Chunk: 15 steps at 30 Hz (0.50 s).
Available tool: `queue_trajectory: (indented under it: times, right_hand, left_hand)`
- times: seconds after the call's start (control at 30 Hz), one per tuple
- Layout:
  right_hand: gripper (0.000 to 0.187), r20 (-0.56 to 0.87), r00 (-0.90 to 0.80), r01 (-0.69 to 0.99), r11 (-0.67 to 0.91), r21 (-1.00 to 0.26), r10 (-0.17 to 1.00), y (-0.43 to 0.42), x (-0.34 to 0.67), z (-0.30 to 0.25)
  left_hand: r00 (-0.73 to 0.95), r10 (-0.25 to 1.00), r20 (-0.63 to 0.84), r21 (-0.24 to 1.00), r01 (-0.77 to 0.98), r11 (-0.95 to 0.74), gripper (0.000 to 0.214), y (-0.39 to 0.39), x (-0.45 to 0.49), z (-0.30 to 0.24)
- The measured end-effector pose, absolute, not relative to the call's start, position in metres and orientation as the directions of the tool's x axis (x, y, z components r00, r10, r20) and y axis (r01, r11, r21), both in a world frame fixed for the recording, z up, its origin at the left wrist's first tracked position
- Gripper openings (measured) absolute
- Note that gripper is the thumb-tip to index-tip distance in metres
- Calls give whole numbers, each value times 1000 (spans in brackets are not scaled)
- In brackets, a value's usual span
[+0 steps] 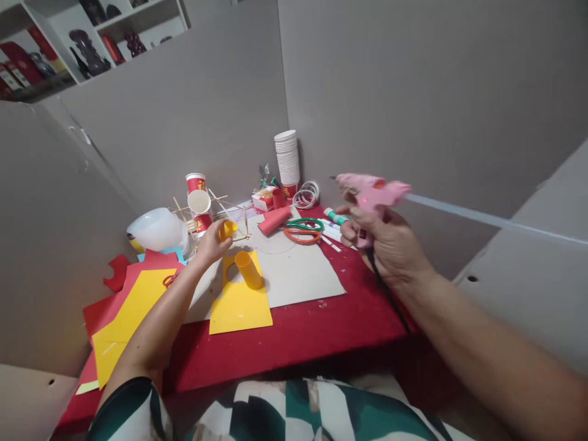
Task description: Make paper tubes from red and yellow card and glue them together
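Note:
My right hand (pixel 386 242) is wrapped round the grip of a pink glue gun (pixel 370 193), held up above the right side of the red table (pixel 321 331), nozzle pointing left, a clear glue stick sticking out behind it. My left hand (pixel 212 242) reaches forward and pinches a small yellow paper roll (pixel 227 229) next to a frame of wooden sticks with paper cups (pixel 198 202). A second yellow paper tube (pixel 248 269) lies on a yellow sheet (pixel 239 303) with a round hole cut in it.
Grey cardboard (pixel 298 275) covers the table's middle. Green and orange scissors (pixel 303 229), a red paper roll (pixel 274 220), markers, a stack of white cups (pixel 287 156) and wire rings sit at the back. Red and yellow sheets (pixel 124 306) and a white lid lie left. Grey walls close in.

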State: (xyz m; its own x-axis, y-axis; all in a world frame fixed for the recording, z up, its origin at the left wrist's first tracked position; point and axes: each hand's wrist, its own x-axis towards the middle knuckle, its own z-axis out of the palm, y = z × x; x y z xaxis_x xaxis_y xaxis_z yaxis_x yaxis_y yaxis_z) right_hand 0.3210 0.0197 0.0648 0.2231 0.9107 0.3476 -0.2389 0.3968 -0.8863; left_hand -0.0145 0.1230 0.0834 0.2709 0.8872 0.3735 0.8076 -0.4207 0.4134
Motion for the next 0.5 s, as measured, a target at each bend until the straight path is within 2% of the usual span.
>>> queue_trajectory:
  times: [0.07,0.2,0.33,0.43,0.5]
  right_hand:
    - [32,299,183,-290,342,-894,936,24,312,67]
    - [31,244,125,-346,273,-898,962,34,286,63]
    - [27,278,119,-358,302,-883,953,48,268,78]
    - [26,321,112,-353,339,-872,941,60,260,93]
    - [28,344,96,-338,355,-872,934,67,254,97]
  left_hand:
    - [227,886,405,556,708,-436,55,115,-12,93]
    - [227,907,354,785,455,-420,54,92,-4,115]
    - [292,911,293,902,230,-364,50,61,4,133]
    - [381,897,223,971,-7,-239,47,41,7,139]
    - [408,886,220,975,-50,-218,47,31,7,138]
